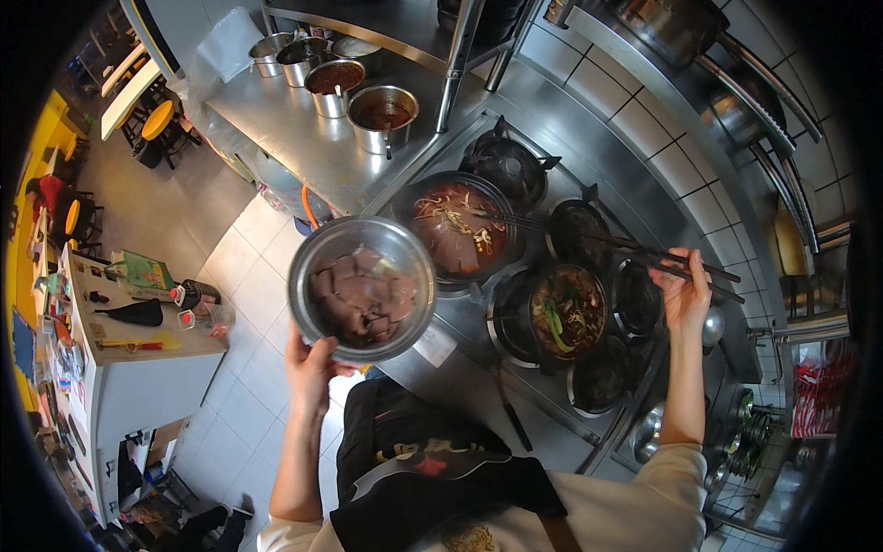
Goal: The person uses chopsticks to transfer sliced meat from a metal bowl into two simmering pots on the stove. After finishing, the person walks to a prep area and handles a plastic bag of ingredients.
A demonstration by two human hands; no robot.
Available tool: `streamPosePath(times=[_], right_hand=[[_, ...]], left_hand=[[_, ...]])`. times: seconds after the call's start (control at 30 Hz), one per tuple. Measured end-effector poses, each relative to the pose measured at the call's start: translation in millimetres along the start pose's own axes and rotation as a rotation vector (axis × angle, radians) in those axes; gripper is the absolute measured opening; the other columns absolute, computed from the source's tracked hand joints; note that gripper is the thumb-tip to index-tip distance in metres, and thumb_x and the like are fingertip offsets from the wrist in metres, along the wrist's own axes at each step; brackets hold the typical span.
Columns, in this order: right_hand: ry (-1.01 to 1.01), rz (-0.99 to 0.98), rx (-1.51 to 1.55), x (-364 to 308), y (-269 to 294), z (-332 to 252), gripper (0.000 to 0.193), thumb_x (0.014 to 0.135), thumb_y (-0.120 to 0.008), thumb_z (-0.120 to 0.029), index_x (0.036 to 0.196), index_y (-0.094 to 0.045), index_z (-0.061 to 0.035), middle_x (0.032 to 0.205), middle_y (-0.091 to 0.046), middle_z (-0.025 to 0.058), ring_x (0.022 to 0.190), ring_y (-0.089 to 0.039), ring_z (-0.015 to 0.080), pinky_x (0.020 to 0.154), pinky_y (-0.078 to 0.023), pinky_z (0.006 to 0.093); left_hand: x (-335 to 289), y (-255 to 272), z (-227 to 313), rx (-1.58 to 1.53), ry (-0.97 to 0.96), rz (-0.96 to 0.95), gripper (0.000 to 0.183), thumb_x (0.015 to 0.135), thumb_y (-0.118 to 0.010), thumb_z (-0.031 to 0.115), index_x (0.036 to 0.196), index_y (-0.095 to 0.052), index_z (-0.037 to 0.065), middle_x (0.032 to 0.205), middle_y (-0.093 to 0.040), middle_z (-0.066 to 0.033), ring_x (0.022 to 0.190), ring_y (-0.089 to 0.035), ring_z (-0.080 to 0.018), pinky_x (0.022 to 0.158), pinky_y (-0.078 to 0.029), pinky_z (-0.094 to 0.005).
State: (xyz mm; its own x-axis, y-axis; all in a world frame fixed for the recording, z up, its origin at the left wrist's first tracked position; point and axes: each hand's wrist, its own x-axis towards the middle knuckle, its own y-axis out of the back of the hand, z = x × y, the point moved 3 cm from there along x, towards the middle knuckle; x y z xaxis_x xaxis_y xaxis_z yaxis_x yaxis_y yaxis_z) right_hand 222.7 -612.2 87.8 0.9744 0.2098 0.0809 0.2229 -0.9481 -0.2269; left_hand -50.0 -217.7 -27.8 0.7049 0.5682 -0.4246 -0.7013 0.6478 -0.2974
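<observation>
My left hand (313, 368) is closed on the lower rim of a round metal bowl (368, 232), raised beside the stove. In it lie dark brownish-red, smooth blocks (359, 294) of food. My right hand (685, 290) grips a pair of long dark chopsticks (625, 245) near their back ends. They reach left across the stove, tips over a pot (508, 204) of reddish broth. Pale bean sprouts (455, 207) float there, with brownish blocks around them. Closer to me, a smaller pot of dark soup with green leaves (555, 322) sits on another burner.
Several metal pots of sauce stand on the steel counter (276, 129), including a red-brown one (384, 115). Bare burners (506, 161) surround the cooking pots. Long-handled pans (736, 101) crowd a shelf at the upper right. A white cabinet (156, 368) stands left across the tiled floor.
</observation>
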Motion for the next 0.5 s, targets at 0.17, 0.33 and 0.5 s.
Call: streamPosePath(times=[0.17, 0.33, 0.5], right_hand=[[-0.08, -0.06, -0.048, 10.0, 16.4, 10.8, 0.036, 0.096, -0.04, -0.026, 0.095, -0.057, 0.0067, 0.079, -0.064, 0.0198, 0.065, -0.066, 0.0314, 0.059, -0.058, 0.0353], [-0.138, -0.116, -0.081, 25.9, 23.3, 23.7, 0.035, 0.096, -0.04, -0.024, 0.094, -0.057, 0.0063, 0.079, -0.064, 0.019, 0.065, -0.066, 0.0313, 0.059, -0.058, 0.0358], [-0.161, -0.145, -0.096, 35.5, 27.7, 23.1, 0.034, 0.096, -0.04, -0.023, 0.094, -0.057, 0.0064, 0.079, -0.064, 0.0189, 0.064, -0.067, 0.0312, 0.058, -0.058, 0.0353]], left_hand=[[-19.5, 30.9, 9.7, 0.025, -0.045, 0.116, 0.049, 0.08, -0.044, -0.002, 0.127, -0.033, 0.001, 0.085, -0.06, -0.0166, 0.053, -0.064, -0.0252, 0.038, -0.05, -0.0231], [-27.8, 47.1, 10.4, -0.038, -0.06, 0.195, 0.05, 0.08, -0.042, -0.002, 0.129, -0.033, 0.003, 0.089, -0.06, -0.0143, 0.053, -0.063, -0.0238, 0.039, -0.051, -0.0236], [-25.7, 52.1, 7.6, -0.009, -0.034, 0.228, 0.049, 0.081, -0.042, -0.002, 0.129, -0.033, 0.003, 0.09, -0.06, -0.0141, 0.053, -0.064, -0.0235, 0.04, -0.052, -0.0237]])
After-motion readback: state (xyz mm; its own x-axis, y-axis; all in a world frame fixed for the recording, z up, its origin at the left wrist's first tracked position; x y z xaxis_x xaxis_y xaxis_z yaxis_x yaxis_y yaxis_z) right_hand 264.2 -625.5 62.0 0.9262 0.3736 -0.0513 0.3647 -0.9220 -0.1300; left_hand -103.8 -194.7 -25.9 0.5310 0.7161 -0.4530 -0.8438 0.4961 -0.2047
